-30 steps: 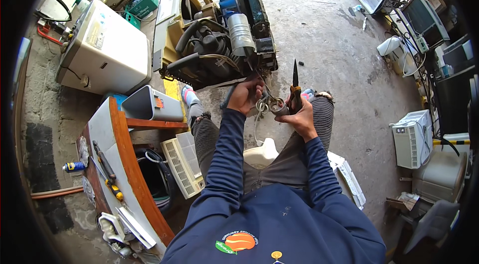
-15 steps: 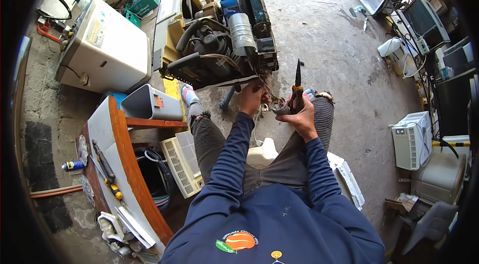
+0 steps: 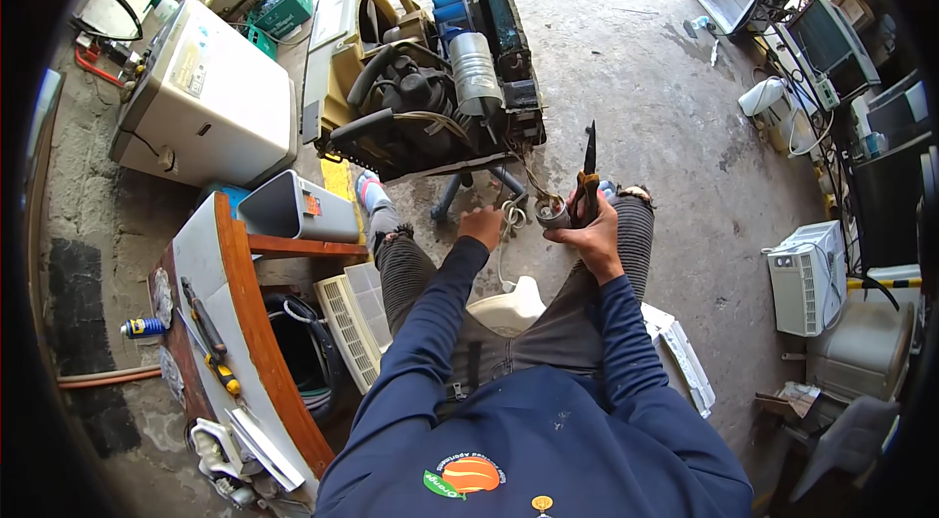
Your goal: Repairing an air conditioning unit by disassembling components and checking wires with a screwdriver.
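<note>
A stained concrete floor (image 3: pixel 646 97) holds a stripped air conditioner unit (image 3: pixel 430 97), a white washing machine (image 3: pixel 210 102) and a white window unit (image 3: pixel 807 275). The seated person's right hand (image 3: pixel 587 229) is clenched around 1 small silver cylindrical capacitor (image 3: pixel 554 214) plus orange-handled pliers (image 3: pixel 588 180), tip pointing up. The left hand (image 3: pixel 481 225), fingers curled, pinches white wires (image 3: pixel 511 217) just beside that capacitor, over the knees.

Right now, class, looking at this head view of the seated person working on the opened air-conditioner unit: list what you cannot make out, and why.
- Small silver cylindrical part: too small; right hand covers its side.
- Orange-handled pliers: the grip is hidden inside that hand.
- Left hand: fingers curl under, so its hold on the pale wires is unclear.
- Stool under the person: hidden by legs.
</note>
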Tool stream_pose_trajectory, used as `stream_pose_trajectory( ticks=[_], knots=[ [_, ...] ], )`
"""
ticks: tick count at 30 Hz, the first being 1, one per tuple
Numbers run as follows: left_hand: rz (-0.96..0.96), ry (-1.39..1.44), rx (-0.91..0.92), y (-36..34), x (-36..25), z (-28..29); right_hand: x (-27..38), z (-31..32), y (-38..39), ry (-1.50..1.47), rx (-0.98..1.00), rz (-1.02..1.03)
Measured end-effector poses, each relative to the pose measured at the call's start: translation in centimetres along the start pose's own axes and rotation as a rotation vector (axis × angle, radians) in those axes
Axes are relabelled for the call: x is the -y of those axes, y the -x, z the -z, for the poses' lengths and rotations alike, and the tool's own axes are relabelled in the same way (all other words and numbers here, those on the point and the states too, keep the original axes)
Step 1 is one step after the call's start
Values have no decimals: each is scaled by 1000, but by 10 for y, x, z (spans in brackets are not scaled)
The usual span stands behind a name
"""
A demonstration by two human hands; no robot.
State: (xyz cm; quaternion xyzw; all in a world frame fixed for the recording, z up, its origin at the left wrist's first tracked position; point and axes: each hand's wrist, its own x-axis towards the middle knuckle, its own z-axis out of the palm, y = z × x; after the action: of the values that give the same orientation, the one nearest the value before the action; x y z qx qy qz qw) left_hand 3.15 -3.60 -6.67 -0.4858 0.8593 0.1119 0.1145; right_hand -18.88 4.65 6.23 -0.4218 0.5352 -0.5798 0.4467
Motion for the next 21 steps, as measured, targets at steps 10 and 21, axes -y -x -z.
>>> stream_pose_trajectory(
  ticks=[10,21],
  knots=[
    [61,1603,-143,61,-31,81,0,1,0,35,82,22],
    [287,2080,-164,45,-34,15,-12,2,8,-267,-20,-124]
  ],
)
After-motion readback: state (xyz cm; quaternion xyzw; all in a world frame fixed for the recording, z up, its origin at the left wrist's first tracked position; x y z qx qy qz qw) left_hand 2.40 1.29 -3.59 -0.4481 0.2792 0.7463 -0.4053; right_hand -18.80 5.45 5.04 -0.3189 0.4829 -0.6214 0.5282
